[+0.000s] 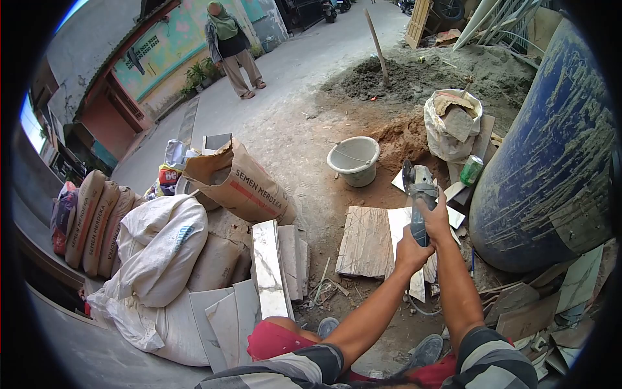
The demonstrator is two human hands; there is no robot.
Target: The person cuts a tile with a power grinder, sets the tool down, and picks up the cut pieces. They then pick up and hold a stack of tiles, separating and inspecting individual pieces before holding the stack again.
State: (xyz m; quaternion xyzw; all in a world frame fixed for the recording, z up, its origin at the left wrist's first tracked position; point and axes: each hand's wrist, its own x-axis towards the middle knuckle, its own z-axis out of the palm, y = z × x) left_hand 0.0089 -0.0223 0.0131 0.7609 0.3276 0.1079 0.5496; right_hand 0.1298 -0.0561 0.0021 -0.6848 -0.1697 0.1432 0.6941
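Observation:
Both my hands are closed on an angle grinder (pixel 422 188), held out in front of me with its disc at the upper left end. My left hand (pixel 413 251) grips the lower end of the body, where a cable hangs down. Higher up, my right hand (pixel 435 214) wraps round the grinder's right side. Beneath the tool lie a white tile (pixel 400 227), partly hidden by my hands, and a wooden-looking slab (pixel 363 243) to its left.
A grey bucket (pixel 354 161) stands beyond the slab. Cement bags (pixel 243 185) and stacked tiles (pixel 272 269) are at left. A blue drum (pixel 541 149), a filled white sack (pixel 453 126) and broken tiles (pixel 525 301) are at right. A person (pixel 234 52) stands far off.

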